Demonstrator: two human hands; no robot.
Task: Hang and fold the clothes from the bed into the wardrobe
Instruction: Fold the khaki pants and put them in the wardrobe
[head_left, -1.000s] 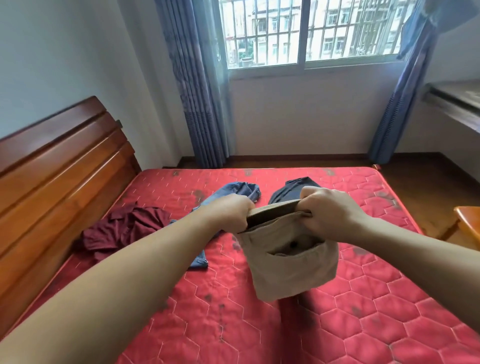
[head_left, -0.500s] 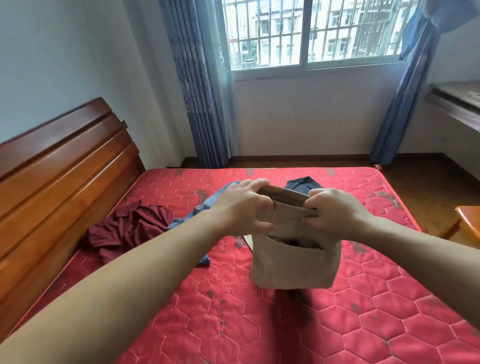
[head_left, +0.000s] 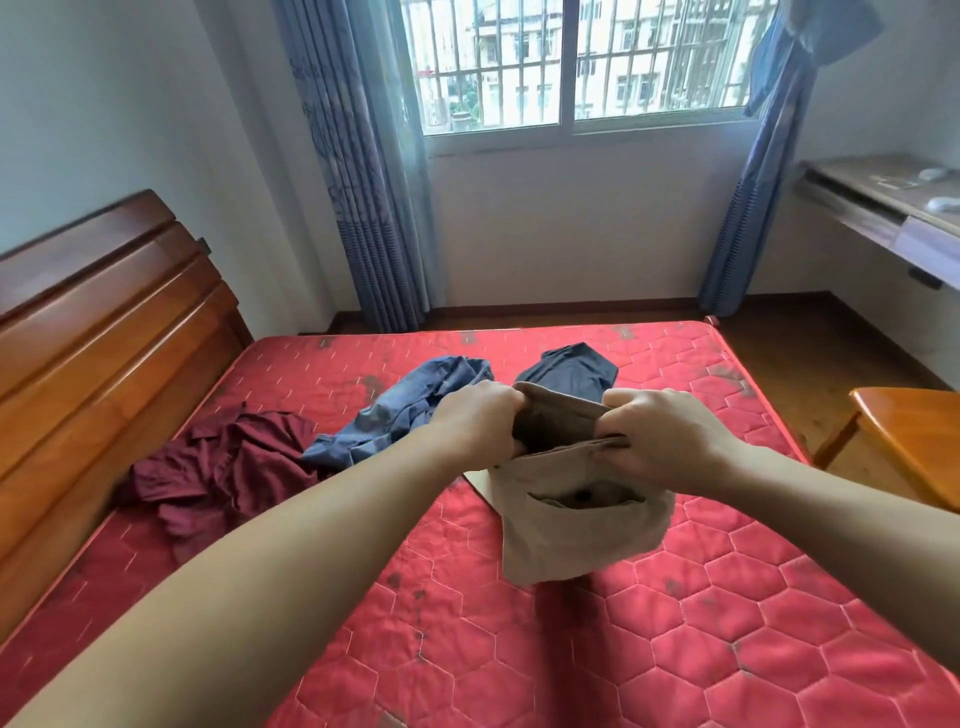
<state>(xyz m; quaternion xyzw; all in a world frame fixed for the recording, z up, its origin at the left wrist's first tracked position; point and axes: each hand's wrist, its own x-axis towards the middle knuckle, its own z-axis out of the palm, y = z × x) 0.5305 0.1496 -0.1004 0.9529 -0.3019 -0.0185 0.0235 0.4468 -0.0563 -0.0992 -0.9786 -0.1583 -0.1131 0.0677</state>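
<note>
One head cam, wide-angle, looks fwd & down across bed (head_left: 675, 649) toward window (head_left: 571, 67); hands close in front; edges warped, so angles prob. approximate.

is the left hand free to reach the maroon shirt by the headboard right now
Probably not yet: the left hand grips the beige garment along with the right hand. The maroon shirt lies unobstructed on its side.

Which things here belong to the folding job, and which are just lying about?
Job: khaki garment, gripped by left hand and right hand; maroon garment; blue garment; dark garment; bed.
Lying about: desk; chair; curtains.
</note>
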